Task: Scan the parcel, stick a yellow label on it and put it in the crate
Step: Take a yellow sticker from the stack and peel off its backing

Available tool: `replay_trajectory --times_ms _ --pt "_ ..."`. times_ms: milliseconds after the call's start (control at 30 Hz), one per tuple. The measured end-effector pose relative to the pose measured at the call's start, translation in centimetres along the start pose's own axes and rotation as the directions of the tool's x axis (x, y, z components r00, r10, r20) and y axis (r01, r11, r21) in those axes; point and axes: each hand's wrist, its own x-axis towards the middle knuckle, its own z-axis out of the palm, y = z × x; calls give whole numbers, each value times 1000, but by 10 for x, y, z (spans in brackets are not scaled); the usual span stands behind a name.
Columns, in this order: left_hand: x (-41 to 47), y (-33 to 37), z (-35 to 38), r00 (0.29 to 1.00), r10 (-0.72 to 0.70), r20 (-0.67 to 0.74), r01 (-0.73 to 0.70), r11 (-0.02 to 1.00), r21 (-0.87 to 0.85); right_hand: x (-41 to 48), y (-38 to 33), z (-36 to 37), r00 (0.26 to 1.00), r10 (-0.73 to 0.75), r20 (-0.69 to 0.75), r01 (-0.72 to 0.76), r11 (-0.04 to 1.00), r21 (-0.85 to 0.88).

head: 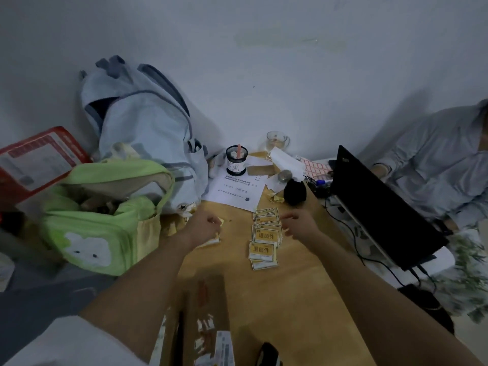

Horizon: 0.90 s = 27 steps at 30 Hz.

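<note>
Several yellow labels (pixel 265 236) lie in a loose row on the wooden table (pixel 303 273). My right hand (pixel 299 224) hovers at the right edge of that row, fingers spread, with nothing visibly in it. My left hand (pixel 204 228) rests to the left of the row, fingers curled on a single yellow label (pixel 214 240) that lies partly under it. A brown cardboard parcel (pixel 203 310) with torn white stickers sits at the near edge, between my forearms. A dark object (pixel 269 352), perhaps the scanner, lies by the parcel's near end. No crate shows.
A green bag (pixel 105 220) and a pale blue backpack (pixel 142 122) crowd the left side. Papers (pixel 235 188), a dark jar (pixel 237 159), a glass (pixel 277 141) and a black pouch (pixel 294 192) lie at the back. An open laptop (pixel 383 207) with cables stands right, beside another person's sleeve (pixel 443 165).
</note>
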Motion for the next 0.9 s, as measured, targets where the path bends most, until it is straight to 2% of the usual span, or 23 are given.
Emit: replay_trajectory --times_ms 100,233,400,500,667,767,900 --pt "23 -7 29 997 -69 45 70 997 -15 25 21 8 997 79 15 -79 996 -47" --pt "48 -18 60 973 -135 185 122 989 84 50 50 22 968 220 123 -205 971 -121" --pt "72 -23 91 925 -164 343 79 966 248 69 71 39 929 313 196 -272 939 -212" --pt "79 -29 111 890 -195 411 58 945 323 76 83 51 931 317 181 -266 929 -259" --pt "87 -43 128 935 -187 302 96 952 292 76 85 61 946 306 108 -270 927 -261" --pt "82 -43 122 973 -151 174 123 979 160 73 82 61 942 326 77 -311 936 -163" --pt "74 -37 106 983 -174 52 174 985 5 67 72 60 952 292 89 -292 956 -5"
